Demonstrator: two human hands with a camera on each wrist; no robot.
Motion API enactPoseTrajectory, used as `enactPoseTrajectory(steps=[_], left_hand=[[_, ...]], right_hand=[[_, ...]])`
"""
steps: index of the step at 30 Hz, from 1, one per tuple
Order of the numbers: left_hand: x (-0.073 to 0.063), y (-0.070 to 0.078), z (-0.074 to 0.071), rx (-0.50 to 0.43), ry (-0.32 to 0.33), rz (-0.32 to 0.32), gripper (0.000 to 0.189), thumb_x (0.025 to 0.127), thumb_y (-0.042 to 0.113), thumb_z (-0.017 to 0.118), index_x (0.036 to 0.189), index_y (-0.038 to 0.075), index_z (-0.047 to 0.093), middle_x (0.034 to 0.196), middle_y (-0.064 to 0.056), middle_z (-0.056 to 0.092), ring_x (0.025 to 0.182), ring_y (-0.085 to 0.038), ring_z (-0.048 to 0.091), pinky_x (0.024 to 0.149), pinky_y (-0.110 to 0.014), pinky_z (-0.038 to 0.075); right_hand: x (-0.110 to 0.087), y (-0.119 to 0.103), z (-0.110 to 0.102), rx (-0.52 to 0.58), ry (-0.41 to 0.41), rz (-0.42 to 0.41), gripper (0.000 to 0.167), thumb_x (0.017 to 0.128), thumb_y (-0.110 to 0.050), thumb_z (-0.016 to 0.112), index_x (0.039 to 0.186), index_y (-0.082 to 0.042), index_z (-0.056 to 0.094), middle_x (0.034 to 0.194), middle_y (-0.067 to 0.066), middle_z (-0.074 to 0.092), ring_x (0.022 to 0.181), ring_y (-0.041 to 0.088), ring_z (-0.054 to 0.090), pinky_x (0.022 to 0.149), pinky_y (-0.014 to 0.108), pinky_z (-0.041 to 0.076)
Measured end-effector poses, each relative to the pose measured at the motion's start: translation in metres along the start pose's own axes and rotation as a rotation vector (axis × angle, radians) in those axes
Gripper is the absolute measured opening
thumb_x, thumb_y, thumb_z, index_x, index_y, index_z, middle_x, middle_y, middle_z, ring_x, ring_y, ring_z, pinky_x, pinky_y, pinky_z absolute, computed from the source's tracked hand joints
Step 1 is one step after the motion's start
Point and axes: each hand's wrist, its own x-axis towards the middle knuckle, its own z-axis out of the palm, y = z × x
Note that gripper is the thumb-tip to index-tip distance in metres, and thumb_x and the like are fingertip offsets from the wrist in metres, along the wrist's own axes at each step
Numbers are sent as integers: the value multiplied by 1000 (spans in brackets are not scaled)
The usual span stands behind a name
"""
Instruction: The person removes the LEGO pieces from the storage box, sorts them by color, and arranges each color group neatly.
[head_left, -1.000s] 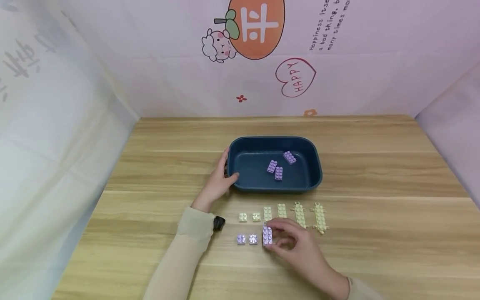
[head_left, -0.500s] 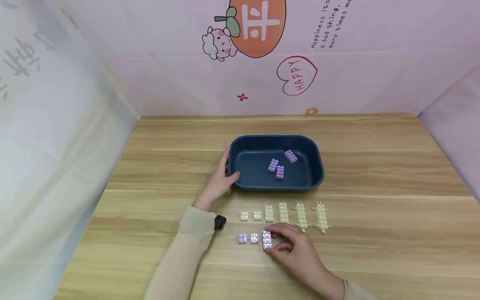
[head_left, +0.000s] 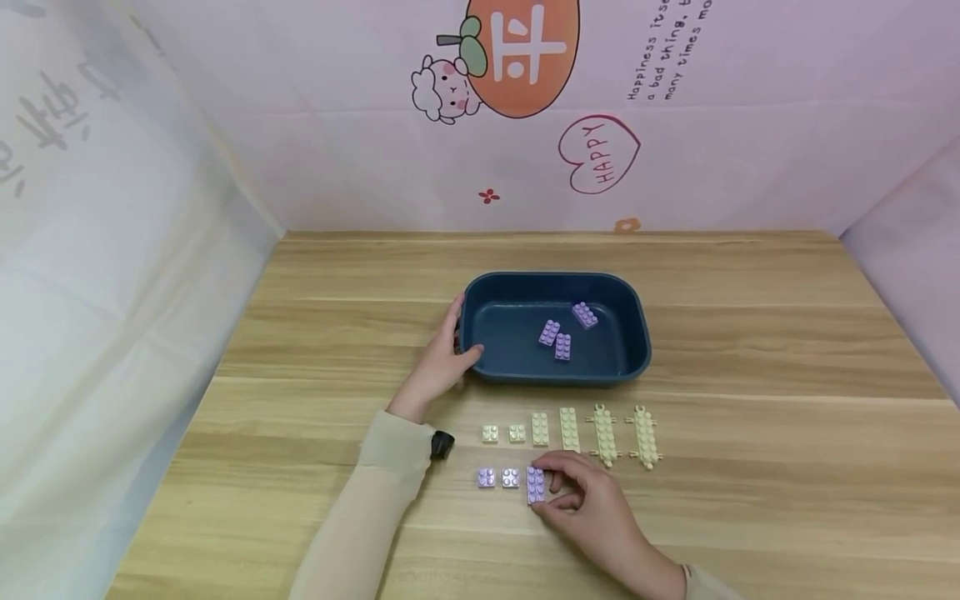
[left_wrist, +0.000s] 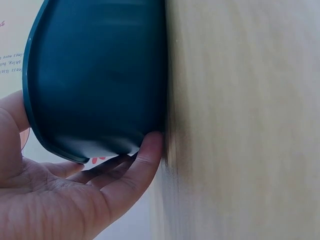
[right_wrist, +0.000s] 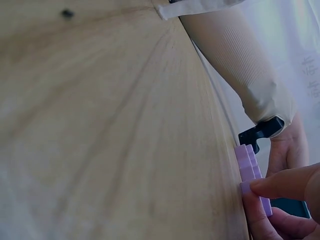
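My left hand point(head_left: 438, 358) holds the left end of a dark blue bin point(head_left: 517, 379), thumb over the rim and fingers along the outer wall. In the left wrist view, fingertips point(left_wrist: 152, 142) press low on the bin's wall point(left_wrist: 100, 75), close to the tabletop. My right hand point(head_left: 592, 508) pinches a purple eight-stud building brick point(head_left: 536, 485) by its two ends, thumb at the near end. That brick stands in line with two small purple four-stud bricks point(head_left: 510, 477) to its left. The right wrist view shows the purple brick point(right_wrist: 249, 165) close over the table between finger and thumb.
Behind the purple row runs a row of pale yellow pieces: small square bricks point(head_left: 490, 433), longer bricks point(head_left: 540, 429) and two chassis plates with side pins point(head_left: 604, 435). Three purple bricks point(head_left: 562, 347) lie in the bin. A printed cloth point(head_left: 360, 150) walls the table's back.
My right hand has drawn the purple brick slightly nearer to me and lowered it into line with the small purple bricks. My left hand keeps its hold on the bin.
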Motion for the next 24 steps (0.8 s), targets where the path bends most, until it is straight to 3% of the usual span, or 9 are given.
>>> enactPoseTrajectory(steps=[5, 12, 16, 20, 24], left_hand=[[0, 1, 0, -8, -9, 15, 84, 96, 12, 57, 157, 29, 2, 163, -8, 13, 143, -35, 31, 78, -43, 51], [0, 2, 2, -5, 5, 21, 86, 94, 9, 58, 157, 28, 3, 162, -11, 13, 142, -37, 32, 104, -50, 42], [-1, 1, 2, 1, 15, 22, 84, 94, 10, 58, 157, 29, 6, 162, -12, 15, 142, -37, 31, 107, -52, 38], [-2, -1, 1, -4, 23, 24, 84, 94, 10, 58, 157, 28, 6, 162, -12, 14, 142, -38, 30, 108, -53, 37], [-2, -2, 3, -5, 23, 24, 84, 94, 10, 59, 157, 28, 6, 162, -12, 15, 142, -38, 31, 109, -52, 36]], right_hand=[[1, -1, -1, -14, -12, -14, 51, 66, 8, 81, 113, -6, 66, 97, 8, 56, 82, 10, 55, 66, 22, 56], [1, -7, -9, -26, -24, -2, 51, 68, 0, 83, 114, -12, 65, 97, 5, 61, 81, 13, 56, 65, 23, 56], [10, -20, -25, -4, 49, -166, 47, 70, 2, 81, 113, -7, 66, 104, 8, 64, 81, 15, 60, 65, 25, 56], [34, -41, -50, -17, 153, -334, 46, 71, 7, 79, 114, -3, 65, 110, 8, 63, 83, 14, 61, 67, 25, 57], [57, -60, -69, -47, 212, -352, 44, 75, 4, 78, 116, -7, 66, 114, 5, 62, 86, 13, 61, 68, 21, 56]])
